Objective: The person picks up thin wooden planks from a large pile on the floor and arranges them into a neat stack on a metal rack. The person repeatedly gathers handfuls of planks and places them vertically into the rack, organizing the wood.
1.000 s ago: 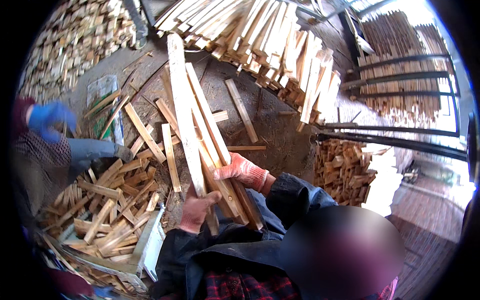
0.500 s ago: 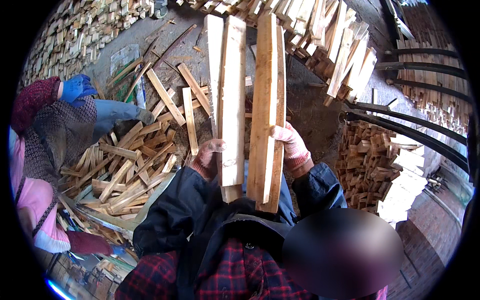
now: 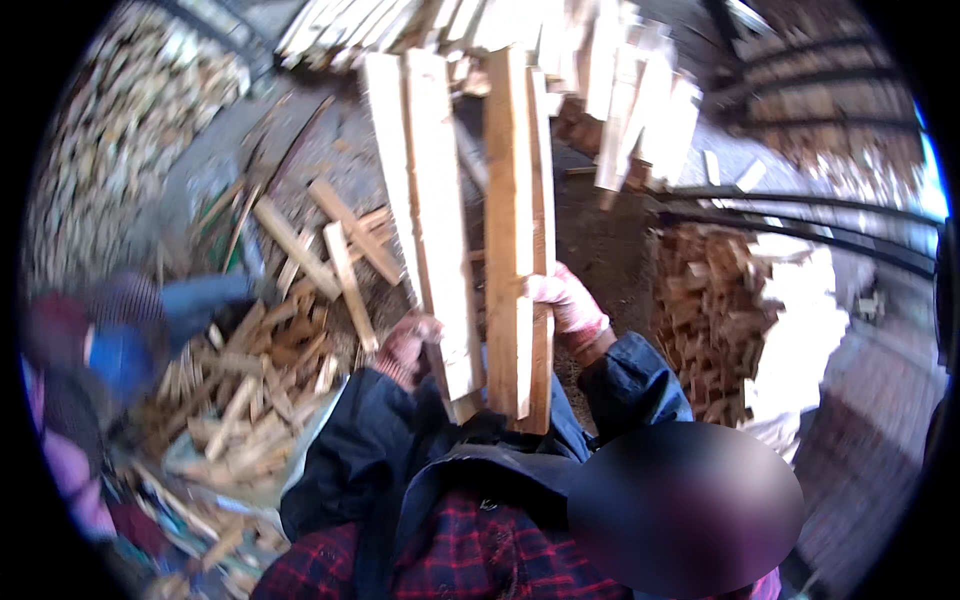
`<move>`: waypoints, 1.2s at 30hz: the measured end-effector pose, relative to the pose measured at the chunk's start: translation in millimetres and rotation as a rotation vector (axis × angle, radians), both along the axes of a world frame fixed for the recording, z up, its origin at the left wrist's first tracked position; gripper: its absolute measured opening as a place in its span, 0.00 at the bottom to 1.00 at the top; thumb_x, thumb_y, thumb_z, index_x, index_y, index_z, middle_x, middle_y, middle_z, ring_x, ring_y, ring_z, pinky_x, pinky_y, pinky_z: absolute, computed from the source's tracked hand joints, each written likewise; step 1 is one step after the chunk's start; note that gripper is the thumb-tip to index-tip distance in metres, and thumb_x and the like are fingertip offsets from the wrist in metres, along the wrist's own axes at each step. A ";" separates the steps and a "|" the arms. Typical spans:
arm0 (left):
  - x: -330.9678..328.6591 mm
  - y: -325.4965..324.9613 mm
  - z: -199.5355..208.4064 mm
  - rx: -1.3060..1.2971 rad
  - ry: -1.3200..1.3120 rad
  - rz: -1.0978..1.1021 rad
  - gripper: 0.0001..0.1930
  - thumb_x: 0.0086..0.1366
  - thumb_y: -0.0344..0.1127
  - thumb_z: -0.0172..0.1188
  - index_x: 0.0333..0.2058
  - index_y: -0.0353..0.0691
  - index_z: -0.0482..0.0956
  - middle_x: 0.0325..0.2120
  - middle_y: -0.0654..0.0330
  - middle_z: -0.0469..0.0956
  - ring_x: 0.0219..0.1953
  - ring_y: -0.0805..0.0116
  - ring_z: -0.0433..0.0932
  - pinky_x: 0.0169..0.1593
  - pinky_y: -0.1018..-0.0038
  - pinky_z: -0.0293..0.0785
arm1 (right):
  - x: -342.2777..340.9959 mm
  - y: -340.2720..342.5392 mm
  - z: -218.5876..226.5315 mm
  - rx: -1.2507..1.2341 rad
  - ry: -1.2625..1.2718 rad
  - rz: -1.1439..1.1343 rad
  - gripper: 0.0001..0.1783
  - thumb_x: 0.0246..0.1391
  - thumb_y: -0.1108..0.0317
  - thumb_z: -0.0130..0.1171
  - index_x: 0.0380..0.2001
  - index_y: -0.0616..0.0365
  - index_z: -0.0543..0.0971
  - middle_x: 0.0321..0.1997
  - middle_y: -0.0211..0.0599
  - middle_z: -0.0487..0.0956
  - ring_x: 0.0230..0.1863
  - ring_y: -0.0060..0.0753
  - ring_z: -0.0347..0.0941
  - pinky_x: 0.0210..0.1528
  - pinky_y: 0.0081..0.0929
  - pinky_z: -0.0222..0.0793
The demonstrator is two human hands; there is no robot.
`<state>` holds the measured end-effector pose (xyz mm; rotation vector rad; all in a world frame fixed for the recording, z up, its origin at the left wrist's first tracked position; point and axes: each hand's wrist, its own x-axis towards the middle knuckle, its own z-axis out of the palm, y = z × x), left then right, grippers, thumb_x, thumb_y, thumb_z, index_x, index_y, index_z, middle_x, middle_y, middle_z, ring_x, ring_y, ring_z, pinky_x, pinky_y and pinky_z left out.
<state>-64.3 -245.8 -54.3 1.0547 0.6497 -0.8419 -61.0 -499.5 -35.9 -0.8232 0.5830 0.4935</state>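
Two long wooden boards (image 3: 440,200) stand upright in front of me, gripped near their lower ends by my left hand (image 3: 408,346) in a pinkish work glove. My right hand (image 3: 570,308), gloved alike, closes round a second pair of wooden boards (image 3: 507,210). A narrow gap parts the two pairs at the top and middle. Both hands are low on the boards, close to my body, with the far ends pointing away from me. Some of my fingers are hidden behind the wood.
Loose wood pieces (image 3: 250,390) lie heaped at my left, beside a person with a blue glove (image 3: 122,360). A wood stack (image 3: 640,90) stands ahead, another stack (image 3: 705,320) at my right, near dark bars (image 3: 800,225). A large pile (image 3: 120,150) fills the far left.
The view has shifted and blurred. The left pair of boards now tilts more, its top leaning left. The other person's blue glove has moved lower. Both my hands keep their hold.
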 end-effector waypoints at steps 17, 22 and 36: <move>24.7 -62.5 5.9 -0.140 -0.234 -0.880 0.35 0.41 0.22 0.70 0.52 0.40 0.69 0.37 0.60 0.75 0.38 0.66 0.78 0.42 0.71 0.78 | -184.4 -56.2 78.6 -0.281 -0.130 -0.874 0.26 0.37 0.66 0.72 0.42 0.63 0.77 0.33 0.33 0.79 0.33 0.25 0.75 0.39 0.28 0.75; 11.5 -179.0 40.5 0.064 -0.688 -1.182 0.45 0.36 0.35 0.77 0.56 0.35 0.65 0.37 0.58 0.77 0.39 0.64 0.78 0.43 0.69 0.78 | -250.0 -117.8 90.1 -0.430 -0.113 -1.068 0.22 0.40 0.67 0.71 0.40 0.62 0.77 0.31 0.32 0.78 0.30 0.25 0.75 0.36 0.27 0.75; -6.1 -651.2 96.8 0.408 -1.364 -1.459 0.39 0.46 0.48 0.71 0.56 0.38 0.68 0.54 0.46 0.69 0.57 0.50 0.69 0.60 0.63 0.66 | -339.2 -197.9 68.5 -0.414 0.024 -1.260 0.28 0.38 0.67 0.73 0.45 0.62 0.76 0.36 0.33 0.80 0.35 0.29 0.77 0.41 0.29 0.75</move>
